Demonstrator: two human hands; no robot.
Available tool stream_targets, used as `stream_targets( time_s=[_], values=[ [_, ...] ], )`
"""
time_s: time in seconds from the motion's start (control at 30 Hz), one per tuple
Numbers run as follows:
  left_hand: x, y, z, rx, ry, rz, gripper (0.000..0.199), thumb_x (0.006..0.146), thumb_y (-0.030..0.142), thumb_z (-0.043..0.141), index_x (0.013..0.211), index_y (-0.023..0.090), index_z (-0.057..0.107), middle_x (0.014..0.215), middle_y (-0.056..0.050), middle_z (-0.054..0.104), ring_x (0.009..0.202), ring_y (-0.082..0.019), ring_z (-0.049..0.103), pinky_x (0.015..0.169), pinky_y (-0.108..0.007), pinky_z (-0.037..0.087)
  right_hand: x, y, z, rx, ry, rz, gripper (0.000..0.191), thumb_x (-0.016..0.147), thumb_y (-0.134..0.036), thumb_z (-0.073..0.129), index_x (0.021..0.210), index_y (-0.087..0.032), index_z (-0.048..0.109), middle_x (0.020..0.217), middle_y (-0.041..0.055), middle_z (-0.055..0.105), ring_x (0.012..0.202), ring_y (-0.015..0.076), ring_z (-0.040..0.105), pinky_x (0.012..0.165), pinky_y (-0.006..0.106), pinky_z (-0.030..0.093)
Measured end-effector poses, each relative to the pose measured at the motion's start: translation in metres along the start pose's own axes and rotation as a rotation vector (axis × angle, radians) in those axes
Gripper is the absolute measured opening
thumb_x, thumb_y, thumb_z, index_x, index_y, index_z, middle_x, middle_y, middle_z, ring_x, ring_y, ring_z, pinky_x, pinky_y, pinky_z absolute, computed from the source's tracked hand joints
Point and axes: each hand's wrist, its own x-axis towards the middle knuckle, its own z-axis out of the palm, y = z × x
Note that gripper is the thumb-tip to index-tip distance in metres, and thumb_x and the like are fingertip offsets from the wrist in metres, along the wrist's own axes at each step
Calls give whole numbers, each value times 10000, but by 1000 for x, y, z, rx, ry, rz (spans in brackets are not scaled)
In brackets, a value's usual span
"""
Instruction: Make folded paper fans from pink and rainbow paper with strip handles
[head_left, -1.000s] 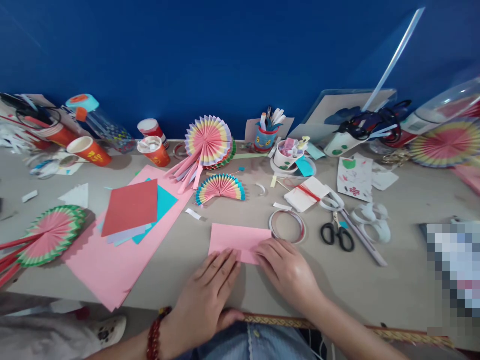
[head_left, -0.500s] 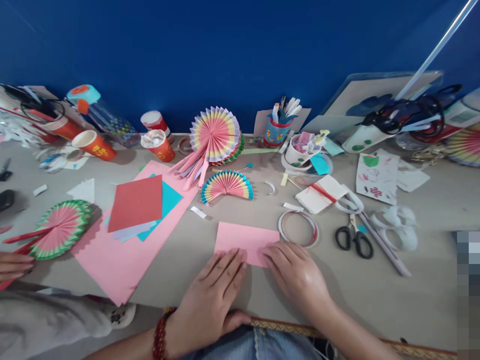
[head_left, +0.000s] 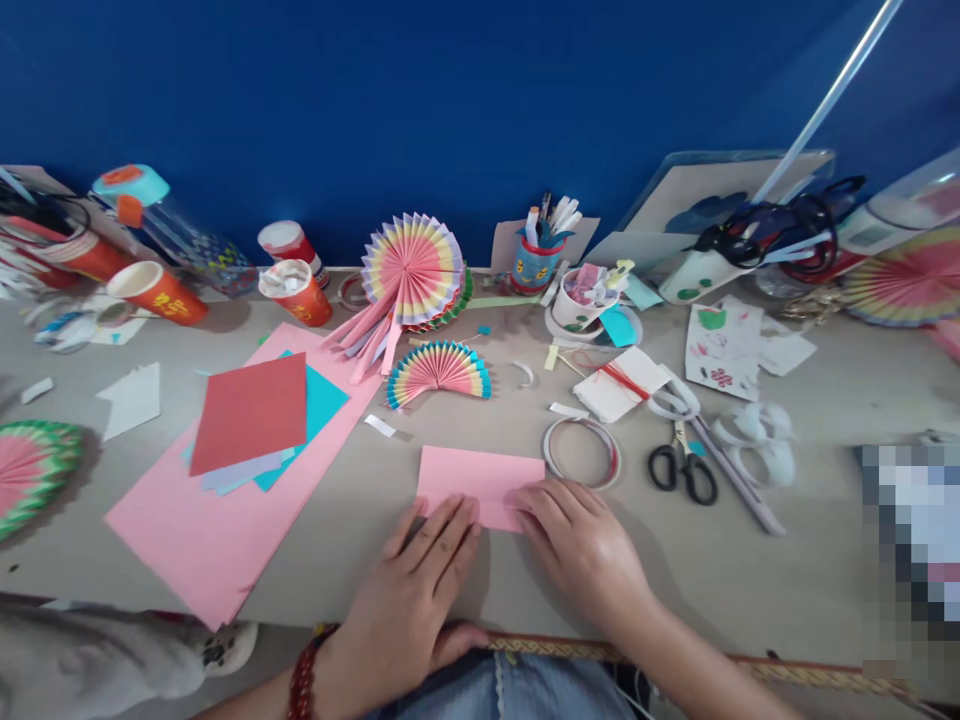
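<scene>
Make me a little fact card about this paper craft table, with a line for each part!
Being handled: small pink paper
Left grip: fingers spread across the paper's near edge
Right grip: fingers on the paper's right side
Beyond the right grip: white ring-shaped roll
Right of the roll: scissors with black handles
Left side: red square overlapping a large pink sheet
Behind the small paper: half-round folded fan, blue-edged
Farther back: round folded fan with a purple edge
</scene>
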Motion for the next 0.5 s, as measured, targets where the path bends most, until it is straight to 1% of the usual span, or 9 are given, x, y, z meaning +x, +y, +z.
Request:
stream_targets(
  time_s=[0.13,0.33,0.5],
  values=[
    [1,0,0,0,26,5,786,950,660,412,1518,116,395,1598,-165,346,1491,-326,278,1226,-515,101,-3,2,-5,20,-12,64,196,1020,-229,442,1009,-180,632,944,91,695,865,234,629,774,351,481],
    [2,-1,-1,-3,42,3,799,944,673,411,1505,104,420,1585,-145,380,1476,-307,312,1238,-478,110,-3,3,-2,-15,-18,60,190,1003,-158,446,1011,-188,633,902,75,696,853,221,631,780,341,475],
    [2,-3,0,-28,29,-14,862,934,696,403,1531,76,356,1597,-134,362,1477,-294,306,1233,-455,124,-6,5,4,-44,-9,50,167,985,-135,477,986,-186,637,897,66,693,830,222,612,766,347,452]
  ],
)
